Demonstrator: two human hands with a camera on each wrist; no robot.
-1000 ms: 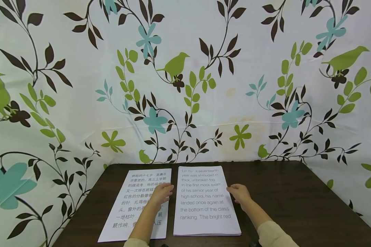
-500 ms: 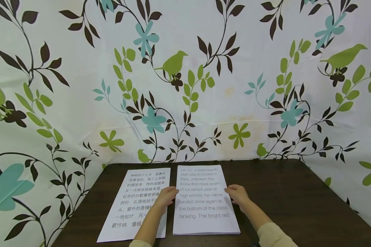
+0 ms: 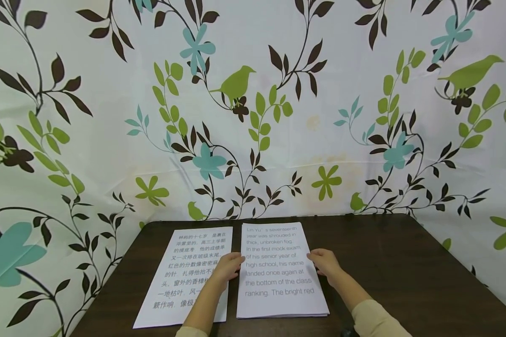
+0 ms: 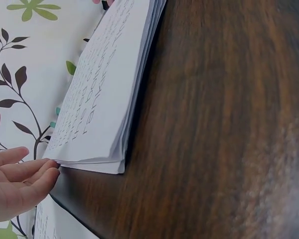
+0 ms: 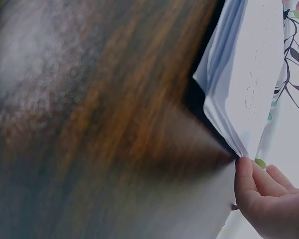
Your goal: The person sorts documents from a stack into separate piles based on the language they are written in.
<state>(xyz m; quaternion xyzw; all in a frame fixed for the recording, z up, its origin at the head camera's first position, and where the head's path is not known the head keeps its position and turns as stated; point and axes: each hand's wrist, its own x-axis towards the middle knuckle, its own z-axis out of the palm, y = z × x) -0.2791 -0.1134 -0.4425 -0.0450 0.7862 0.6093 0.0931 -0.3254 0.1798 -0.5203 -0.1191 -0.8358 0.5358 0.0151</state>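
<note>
In the head view, a stack of printed paper (image 3: 280,304) with English text faces up at the middle of the table. My left hand (image 3: 229,267) pinches its left edge between thumb and fingers; the left wrist view shows this hand (image 4: 22,181) at the edge, the layered sheets (image 4: 102,119) bending there. On the opposite side, my right hand (image 3: 325,263) pinches the right edge. Seen from the right wrist, the hand (image 5: 266,196) has thumb and finger on the stack (image 5: 246,94), its sheets fanned a little and the edge raised off the table.
A paper with Chinese text (image 3: 173,285) lies left of the stack, partly hidden by my left forearm. The dark wooden table (image 3: 396,262) extends to the right. Behind it hangs a white cloth (image 3: 253,56) with leaves, birds and flowers.
My left hand has moved right, from above the Chinese-text paper to the stack's left edge, and now grips it. The right hand stays at the right edge.
</note>
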